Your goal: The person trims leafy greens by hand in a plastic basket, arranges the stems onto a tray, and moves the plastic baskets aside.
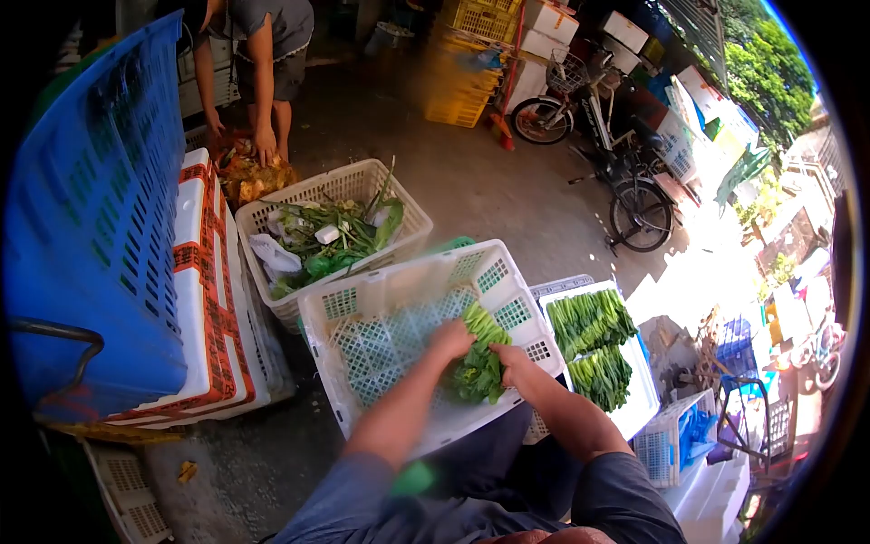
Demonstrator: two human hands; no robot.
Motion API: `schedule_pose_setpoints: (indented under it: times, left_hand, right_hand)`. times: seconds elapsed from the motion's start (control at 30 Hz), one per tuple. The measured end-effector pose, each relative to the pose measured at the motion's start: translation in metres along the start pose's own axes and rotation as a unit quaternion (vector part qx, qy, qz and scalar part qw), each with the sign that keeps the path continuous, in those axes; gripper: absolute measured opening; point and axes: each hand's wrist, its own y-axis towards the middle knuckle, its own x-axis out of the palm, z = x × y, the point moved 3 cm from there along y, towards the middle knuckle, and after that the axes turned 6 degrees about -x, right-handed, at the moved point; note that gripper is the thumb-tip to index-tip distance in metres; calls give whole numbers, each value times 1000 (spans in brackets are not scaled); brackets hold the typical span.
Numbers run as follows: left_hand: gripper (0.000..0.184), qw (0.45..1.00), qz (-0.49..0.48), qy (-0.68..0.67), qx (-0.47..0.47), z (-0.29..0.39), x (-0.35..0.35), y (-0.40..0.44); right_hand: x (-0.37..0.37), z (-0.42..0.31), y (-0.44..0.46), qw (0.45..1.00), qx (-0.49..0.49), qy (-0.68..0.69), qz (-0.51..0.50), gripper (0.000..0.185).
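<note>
A bunch of leafy greens with pale stalks is held inside the white plastic crate in front of me. My left hand grips it by the stalk side, fingers closed. On its right edge, my right hand is closed around it too, the fingertips partly hidden by leaves. Apart from this bunch, the crate's lattice bottom shows. Right of the crate, rows of similar greens lie neatly in a white foam box.
Behind my crate stands a beige crate of loose trimmings. Stacked foam boxes and a tall blue crate rise at left. A co-worker bends over a brownish pile. A bicycle and yellow crates stand farther back.
</note>
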Motion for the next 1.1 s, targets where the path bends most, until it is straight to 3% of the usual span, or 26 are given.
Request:
schedule_pose_setpoints:
  times: [0.2, 0.3, 0.4, 0.5, 0.6, 0.7, 0.8, 0.97, 1.1]
  left_hand:
    - [42, 995, -32, -88, 47, -30, 1, 22]
    - [42, 987, -29, -147, 59, -35, -10, 10]
    - [47, 979, -44, -196, 39, -50, -4, 20]
    - [34, 971, 54, -230, 31, -52, -12, 15]
    - [36, 963, 73, -252, 65, -46, -29, 5]
    - [50, 940, -13, -339, 28, -27, -53, -24]
    - [51, 925, 78, -364, 83, -25, -63, -30]
    - [55, 900, 117, -397, 140, 7, -102, -70]
    - [59, 873, 108, -436, 192, 23, -115, -100]
  right_hand:
    - [-5, 16, 52, 993, -66, 30, -91, 41]
    - [19, 4, -1, 995, -76, 32, -50, 42]
    - [23, 4, 8, 992, -102, 37, -66, 44]
    - [24, 0, 24, 983, -168, -17, -66, 47]
    - [33, -11, -1, 980, -188, -64, -15, 51]
    - [40, -17, -30, 961, -271, -42, -26, 55]
    - [48, -25, -56, 900, -427, -18, -83, 61]
    - [53, -38, -109, 797, -599, -67, -42, 81]
    - [50, -39, -152, 744, -663, -67, -43, 89]
